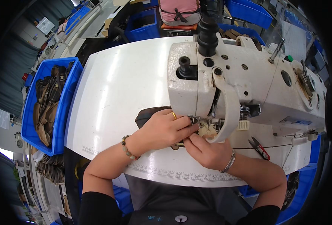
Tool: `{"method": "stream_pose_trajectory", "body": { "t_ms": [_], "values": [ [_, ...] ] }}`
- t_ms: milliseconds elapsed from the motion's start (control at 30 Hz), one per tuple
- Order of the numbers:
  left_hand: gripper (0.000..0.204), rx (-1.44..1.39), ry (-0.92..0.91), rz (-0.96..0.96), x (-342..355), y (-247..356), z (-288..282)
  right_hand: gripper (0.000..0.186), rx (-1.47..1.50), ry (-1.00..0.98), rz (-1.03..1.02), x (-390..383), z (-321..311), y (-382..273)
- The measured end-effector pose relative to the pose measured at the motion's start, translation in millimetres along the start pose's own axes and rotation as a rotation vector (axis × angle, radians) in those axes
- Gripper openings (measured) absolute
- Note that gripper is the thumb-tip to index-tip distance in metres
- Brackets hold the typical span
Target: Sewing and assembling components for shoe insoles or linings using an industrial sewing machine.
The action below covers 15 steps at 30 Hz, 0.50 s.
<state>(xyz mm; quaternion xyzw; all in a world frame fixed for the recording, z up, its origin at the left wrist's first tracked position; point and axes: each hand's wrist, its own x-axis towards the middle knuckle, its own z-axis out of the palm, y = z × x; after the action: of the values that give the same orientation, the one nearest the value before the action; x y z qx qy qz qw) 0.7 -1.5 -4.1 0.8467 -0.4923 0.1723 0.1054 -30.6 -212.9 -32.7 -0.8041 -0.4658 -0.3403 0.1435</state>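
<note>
A white sewing machine (182, 92) stands over the right part of the table, its presser foot (194, 119) just beyond my fingertips. Beneath my left hand (162, 129) lies a dark fabric piece (145, 114), its pointed end sticking out on the left. The left fingers are closed and press the piece close to the needle area. My right hand (208, 150) meets them at the near side, thumb and fingers pinched together at the piece's edge. What exactly the right fingertips grip is hidden. Red-handled thread snips (261, 150) lie right of my right hand.
A white table (128, 78) with a printed ruler along its near edge surrounds the machine. At its left stands a blue bin (70, 80) of dark and brown pieces. More blue bins (141, 26) and a person in pink (179, 11) are beyond the far edge.
</note>
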Motion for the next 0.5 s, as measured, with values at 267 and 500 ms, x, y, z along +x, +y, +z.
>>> {"method": "stream_pose_trajectory", "body": {
  "t_ms": [267, 500],
  "values": [
    [0.03, -0.084, -0.071, -0.153, -2.2, 3.9, 4.0, 0.006, -0.016, 0.017, 0.0, -3.7, -2.0, -2.2],
    [0.028, -0.201, -0.07, -0.245, -3.3, 3.8, 2.9, 0.01, -0.047, -0.179, 0.098, -1.8, -6.1, -6.3]
  ]
}}
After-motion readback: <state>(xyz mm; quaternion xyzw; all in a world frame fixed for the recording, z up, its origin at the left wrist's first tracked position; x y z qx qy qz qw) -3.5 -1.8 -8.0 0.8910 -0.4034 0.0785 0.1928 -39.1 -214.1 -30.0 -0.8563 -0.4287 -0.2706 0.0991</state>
